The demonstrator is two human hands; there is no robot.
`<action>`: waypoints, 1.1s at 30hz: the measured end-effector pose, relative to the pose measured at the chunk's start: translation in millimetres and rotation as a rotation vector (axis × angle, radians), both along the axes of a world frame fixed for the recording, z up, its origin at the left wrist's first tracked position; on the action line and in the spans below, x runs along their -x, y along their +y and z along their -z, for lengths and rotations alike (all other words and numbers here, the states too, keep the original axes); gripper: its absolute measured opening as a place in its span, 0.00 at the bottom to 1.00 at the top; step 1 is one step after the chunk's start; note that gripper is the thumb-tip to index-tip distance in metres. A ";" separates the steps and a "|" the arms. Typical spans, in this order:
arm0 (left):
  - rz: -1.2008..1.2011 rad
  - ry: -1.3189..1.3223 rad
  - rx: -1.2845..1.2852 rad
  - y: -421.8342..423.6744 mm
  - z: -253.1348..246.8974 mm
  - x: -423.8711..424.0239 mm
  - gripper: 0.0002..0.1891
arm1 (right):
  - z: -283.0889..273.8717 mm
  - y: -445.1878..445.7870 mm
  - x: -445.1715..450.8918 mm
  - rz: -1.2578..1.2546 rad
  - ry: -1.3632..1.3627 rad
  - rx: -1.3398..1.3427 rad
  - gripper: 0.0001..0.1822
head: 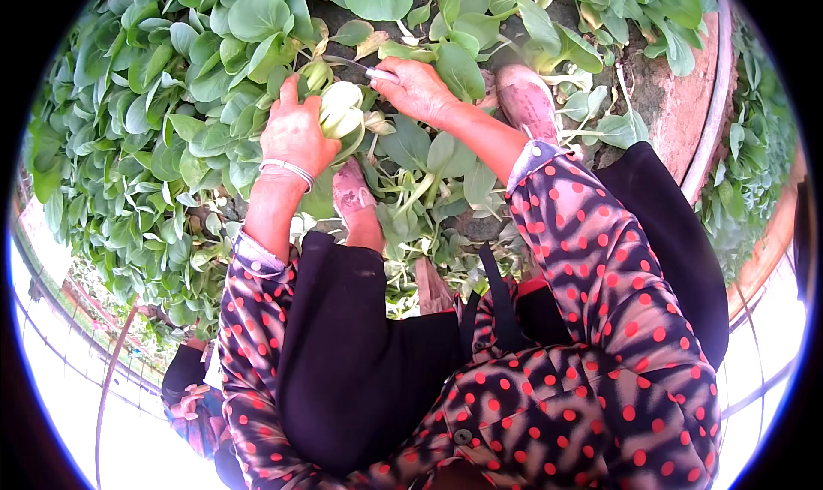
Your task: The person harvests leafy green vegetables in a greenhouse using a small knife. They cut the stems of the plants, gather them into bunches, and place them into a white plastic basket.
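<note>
My right hand (pixel 415 90) is closed around the light handle of a small knife (pixel 374 73). Its thin metal blade points left, towards the base of a leafy green plant (pixel 316 75). Close to the blade's left, my left hand (pixel 299 127) holds a bunch of cut greens (pixel 341 109), whose pale white-green stem bases face up beside my thumb and fingers. The leaves of the bunch are mostly hidden under my left hand. Large round leaves (pixel 459 71) lie against my right hand.
Dense leafy greens (pixel 148 104) fill the left side. Loose leaves and plants (pixel 421 188) lie on the soil between my shoes (pixel 527 101). A raised bed edge (pixel 714 98) curves along the right. Another person (pixel 196 413) is at the lower left, near wire fencing.
</note>
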State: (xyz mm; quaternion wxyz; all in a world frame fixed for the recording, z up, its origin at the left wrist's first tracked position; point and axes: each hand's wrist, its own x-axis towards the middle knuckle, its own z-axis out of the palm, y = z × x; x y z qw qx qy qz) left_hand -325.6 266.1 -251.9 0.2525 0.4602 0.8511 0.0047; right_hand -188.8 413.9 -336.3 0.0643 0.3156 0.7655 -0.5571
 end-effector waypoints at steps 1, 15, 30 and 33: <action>-0.026 -0.019 0.005 -3.8 1.7 0.5 0.25 | 0.5 0.1 2.7 -0.017 -0.003 -0.003 0.14; -0.174 -0.128 -0.163 -30.2 29.0 -4.3 0.26 | 19.5 41.4 30.5 -0.336 -0.077 0.046 0.17; -0.296 -0.262 -0.403 -55.3 42.1 -20.7 0.25 | 2.9 18.1 23.1 -0.499 -0.217 -0.211 0.13; -0.334 -0.332 -0.486 -64.2 40.8 -28.4 0.23 | 3.5 22.1 13.4 -0.377 -0.191 -0.199 0.16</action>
